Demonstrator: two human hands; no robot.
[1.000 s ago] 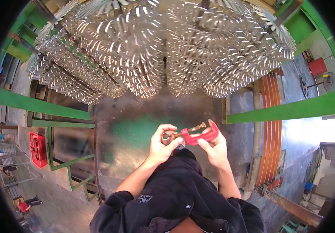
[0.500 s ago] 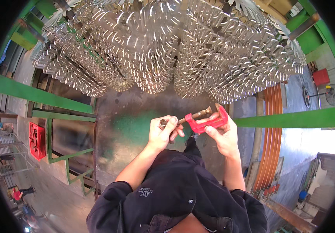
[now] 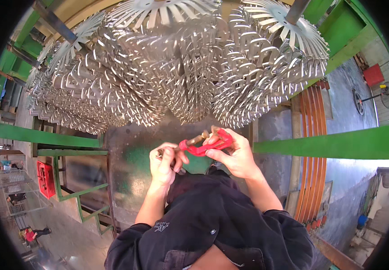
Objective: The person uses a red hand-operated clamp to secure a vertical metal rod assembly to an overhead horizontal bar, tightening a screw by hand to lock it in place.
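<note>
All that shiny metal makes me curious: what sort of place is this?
Probably a factory or workshop: there are toothed metal discs, a green metal frame and a red screw clamp.

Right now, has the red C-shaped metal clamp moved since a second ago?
Yes: the clamp shifted left, away from the long green metal beam at right.

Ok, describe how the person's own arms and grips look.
The left grip and right grip are ungloved; both forearms are bare too. The sleeves are near-black, loose and short, ending around the elbows. A pale logo marks the near-black shirt on its left.
</note>
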